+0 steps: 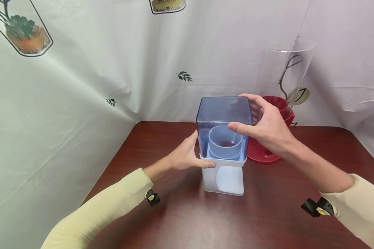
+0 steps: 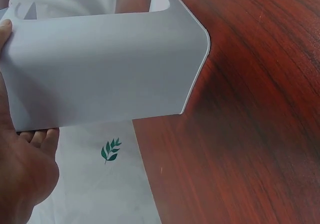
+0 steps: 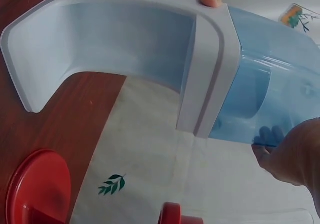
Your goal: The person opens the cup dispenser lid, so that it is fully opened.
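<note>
A white C-shaped stand [image 1: 209, 180] is upright on the table. On top of it sits a see-through blue box-shaped cover [image 1: 224, 109], with a round cup-like ring [image 1: 225, 150] showing through it. My left hand [image 1: 184, 152] grips the stand near its upper left edge, thumb across the front. In the left wrist view, fingers of that hand curl behind the smooth white side wall [image 2: 110, 68]. My right hand [image 1: 268, 126] holds the blue cover from the right, thumb on its front and fingers around the far side. The right wrist view shows the cover seated on the stand's rim [image 3: 210, 68].
Behind my right hand stands a red base [image 1: 265, 155] with a tall clear cylinder [image 1: 283, 72] rising from it. The dark red-brown wooden table [image 1: 174, 214] meets a pale printed cloth [image 1: 162, 69] at the back and left.
</note>
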Tool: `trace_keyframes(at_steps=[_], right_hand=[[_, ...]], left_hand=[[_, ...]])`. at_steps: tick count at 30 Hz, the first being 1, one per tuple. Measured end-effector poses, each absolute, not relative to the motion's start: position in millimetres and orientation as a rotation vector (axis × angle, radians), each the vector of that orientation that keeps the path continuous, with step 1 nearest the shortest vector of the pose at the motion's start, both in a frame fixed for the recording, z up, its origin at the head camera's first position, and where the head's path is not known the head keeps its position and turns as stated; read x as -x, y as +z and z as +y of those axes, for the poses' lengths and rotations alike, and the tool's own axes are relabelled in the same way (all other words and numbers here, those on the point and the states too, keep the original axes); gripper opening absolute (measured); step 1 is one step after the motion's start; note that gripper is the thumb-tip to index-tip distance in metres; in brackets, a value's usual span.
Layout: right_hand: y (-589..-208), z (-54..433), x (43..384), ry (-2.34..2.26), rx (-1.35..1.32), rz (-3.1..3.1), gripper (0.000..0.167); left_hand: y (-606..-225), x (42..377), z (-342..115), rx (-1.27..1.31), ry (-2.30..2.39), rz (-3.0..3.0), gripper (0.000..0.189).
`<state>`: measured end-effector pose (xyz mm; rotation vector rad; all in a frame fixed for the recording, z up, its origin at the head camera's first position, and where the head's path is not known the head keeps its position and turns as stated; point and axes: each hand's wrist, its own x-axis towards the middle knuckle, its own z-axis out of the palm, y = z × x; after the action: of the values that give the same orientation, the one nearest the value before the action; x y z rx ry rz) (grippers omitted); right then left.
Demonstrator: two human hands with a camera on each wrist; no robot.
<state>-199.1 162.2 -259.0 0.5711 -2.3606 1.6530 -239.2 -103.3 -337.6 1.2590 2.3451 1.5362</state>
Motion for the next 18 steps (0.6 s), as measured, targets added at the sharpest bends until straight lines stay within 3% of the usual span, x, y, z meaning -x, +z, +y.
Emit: trace_keyframes(at_steps=[7,18], right_hand=[[-257,164,201,1.644,-0.512,-2.419,0.071],[-254,166,203,1.632,-0.493,-2.46,0.07]], left_hand=[[-360,257,-104,-1.258,1.533,2.352,0.103],[-362,256,-106,-1.247,1.5,2.399,0.103]])
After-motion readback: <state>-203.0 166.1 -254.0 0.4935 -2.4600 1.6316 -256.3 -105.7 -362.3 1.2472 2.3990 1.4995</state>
